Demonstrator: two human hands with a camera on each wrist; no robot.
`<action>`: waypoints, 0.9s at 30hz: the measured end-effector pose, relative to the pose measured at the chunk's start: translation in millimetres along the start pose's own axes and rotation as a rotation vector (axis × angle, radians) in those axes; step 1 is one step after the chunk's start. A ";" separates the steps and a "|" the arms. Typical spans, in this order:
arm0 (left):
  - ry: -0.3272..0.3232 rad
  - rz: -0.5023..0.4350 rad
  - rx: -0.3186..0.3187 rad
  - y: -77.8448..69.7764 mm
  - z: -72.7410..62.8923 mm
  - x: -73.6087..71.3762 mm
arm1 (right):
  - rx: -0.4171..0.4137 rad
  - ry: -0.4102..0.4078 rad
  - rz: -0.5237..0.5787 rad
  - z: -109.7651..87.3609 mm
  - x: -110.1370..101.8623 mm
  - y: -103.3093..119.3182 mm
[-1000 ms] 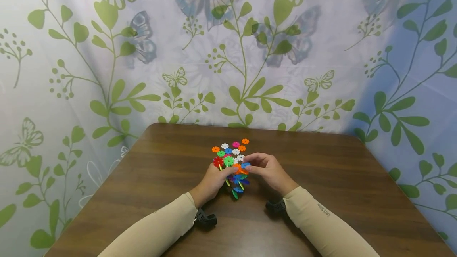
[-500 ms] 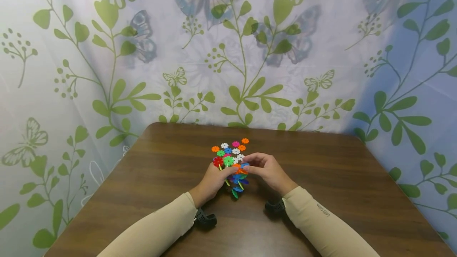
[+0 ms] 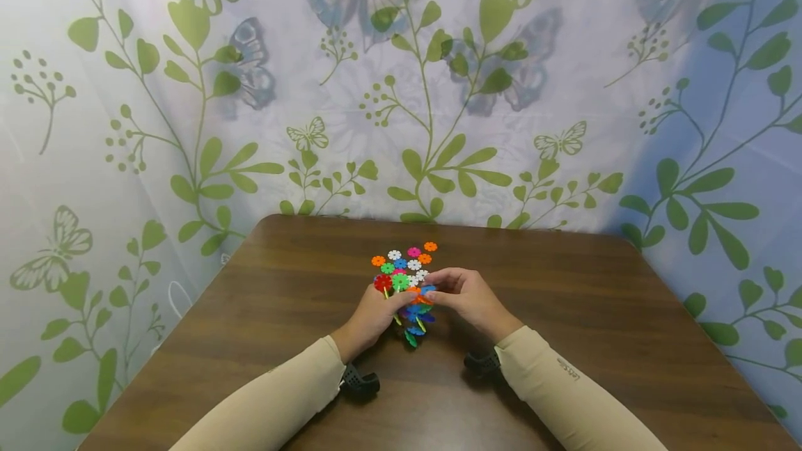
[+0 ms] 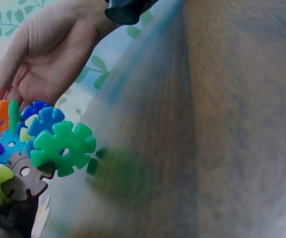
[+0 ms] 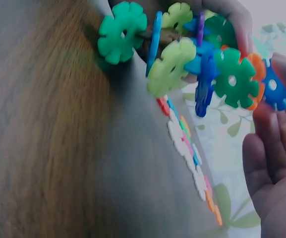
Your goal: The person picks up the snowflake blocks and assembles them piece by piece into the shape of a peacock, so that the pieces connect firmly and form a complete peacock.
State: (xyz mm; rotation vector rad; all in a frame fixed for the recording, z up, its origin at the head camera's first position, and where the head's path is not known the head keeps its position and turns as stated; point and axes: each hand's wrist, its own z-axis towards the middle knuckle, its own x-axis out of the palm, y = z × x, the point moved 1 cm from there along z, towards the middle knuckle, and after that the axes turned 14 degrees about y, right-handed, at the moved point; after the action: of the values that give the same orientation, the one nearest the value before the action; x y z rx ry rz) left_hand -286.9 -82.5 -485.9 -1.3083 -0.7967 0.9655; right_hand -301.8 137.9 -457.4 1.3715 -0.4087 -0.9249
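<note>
Head view, flower-disc cluster (image 3: 413,314): it sat between the two hands over the brown table (image 3: 282,284); whether it touched the wood I couldn't tell.
Left hand (image 3: 371,317): it gripped the cluster, its thumb reaching over toward an orange disc (image 3: 416,295).
Right hand (image 3: 474,301): it met the cluster from the other side, at a blue disc (image 3: 429,289).
Loose discs (image 3: 414,252): they lay scattered on the table beyond the hands.
Left wrist view, green disc (image 4: 76,144): it jutted from the cluster beside a brown-grey disc (image 4: 31,183).
Right wrist view, pinch: narrow, right thumb and fingers on the blue disc, its edge against the orange one.
Step in hand: by my reckoning, joining blue to orange; I couldn't see whether the notches had locked.
Next move: it seemed to call for a steady left hold and a straight push.
</note>
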 end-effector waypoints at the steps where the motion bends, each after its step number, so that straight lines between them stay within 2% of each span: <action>1: 0.004 0.004 -0.002 -0.1 0.0 -0.1 | 0.007 -0.003 -0.005 -0.2 0.4 0.9; 7: 0.034 0.020 -0.017 -1.3 -2.3 -0.6 | 0.046 0.005 0.001 -0.8 2.2 3.1; 14: 0.053 0.026 0.027 -2.4 -3.4 0.7 | 0.062 0.011 -0.005 -0.4 4.3 10.0; 21: 0.039 0.003 0.017 -1.1 -5.4 2.0 | 0.077 0.015 -0.012 -1.5 8.1 12.3; 27: 0.017 -0.023 0.005 -2.3 -3.0 1.8 | 0.056 0.002 -0.010 -0.5 6.1 7.3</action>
State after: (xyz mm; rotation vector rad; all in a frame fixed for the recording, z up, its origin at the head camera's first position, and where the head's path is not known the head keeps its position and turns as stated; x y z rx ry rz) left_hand -283.1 -82.2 -484.1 -1.2990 -0.7943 0.9368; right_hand -295.5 133.1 -452.2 1.4271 -0.4290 -0.9263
